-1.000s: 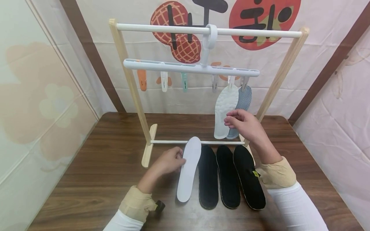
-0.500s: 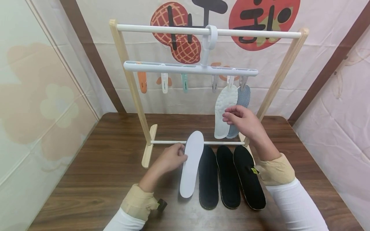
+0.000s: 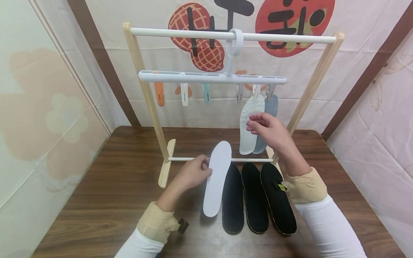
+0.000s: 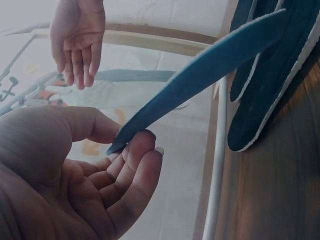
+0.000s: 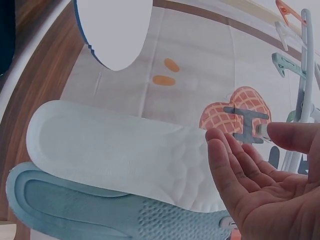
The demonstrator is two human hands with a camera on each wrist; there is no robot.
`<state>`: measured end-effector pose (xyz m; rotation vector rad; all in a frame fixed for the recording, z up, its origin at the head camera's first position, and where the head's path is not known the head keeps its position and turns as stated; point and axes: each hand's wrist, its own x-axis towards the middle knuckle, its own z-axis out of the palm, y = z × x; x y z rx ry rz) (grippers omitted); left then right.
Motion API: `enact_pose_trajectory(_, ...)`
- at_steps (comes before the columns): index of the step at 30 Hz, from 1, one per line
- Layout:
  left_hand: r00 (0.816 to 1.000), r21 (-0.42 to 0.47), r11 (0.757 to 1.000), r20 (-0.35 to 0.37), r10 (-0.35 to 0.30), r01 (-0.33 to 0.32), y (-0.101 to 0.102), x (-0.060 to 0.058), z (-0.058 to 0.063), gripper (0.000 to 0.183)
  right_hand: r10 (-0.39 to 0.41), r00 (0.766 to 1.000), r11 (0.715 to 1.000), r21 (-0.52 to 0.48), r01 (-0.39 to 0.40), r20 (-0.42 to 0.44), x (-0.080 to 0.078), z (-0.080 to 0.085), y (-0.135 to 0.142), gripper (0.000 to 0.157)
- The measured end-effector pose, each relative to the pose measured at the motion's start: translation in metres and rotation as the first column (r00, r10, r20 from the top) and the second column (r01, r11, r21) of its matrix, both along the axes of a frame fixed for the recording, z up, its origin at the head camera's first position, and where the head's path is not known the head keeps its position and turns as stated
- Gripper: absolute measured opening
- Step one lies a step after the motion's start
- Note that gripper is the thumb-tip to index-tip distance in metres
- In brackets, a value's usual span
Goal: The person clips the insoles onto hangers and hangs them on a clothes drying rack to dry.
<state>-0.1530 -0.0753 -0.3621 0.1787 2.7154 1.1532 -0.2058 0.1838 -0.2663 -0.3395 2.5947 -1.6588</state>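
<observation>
Head view — left hand (image 3: 194, 172) has raised the flat white insole (image 3: 217, 182) over the past second, thumb and fingers pinching its edge; so it's off the table (image 3: 109, 200), unclipped. Right hand (image 3: 270, 130) rose too — fingers loosely bent, empty, by the bumpy white insole (image 3: 246, 144).

Brown wood-grain table (image 3: 106, 200), pale backdrop (image 3: 209, 116) with red peanut print (image 3: 208, 59) behind, flower-patterned sheet (image 3: 66, 118) at left

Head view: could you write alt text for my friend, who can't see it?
A person's left hand pinches a white insole near three black insoles on a wood-grain table. The right hand, empty, hovers by a bumpy white insole and a grey insole clipped to a hanger on a rack.
</observation>
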Motion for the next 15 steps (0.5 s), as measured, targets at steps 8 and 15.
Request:
enact_pose_trajectory(8,1.000,-0.009,1.000,-0.017,-0.006,0.006,0.0021,-0.0002,0.0056,0.036,-0.010,1.000,1.000,-0.008,0.010,-0.012,-0.0006,0.0042,-0.0040,0.041)
enact_pose_trajectory(15,0.999,-0.006,1.000,-0.047,-0.007,0.007,0.0045,-0.0014,0.0086,0.033,-0.020,0.999,0.999,-0.038,0.019,-0.035,-0.0039,0.0070,-0.0080,0.044)
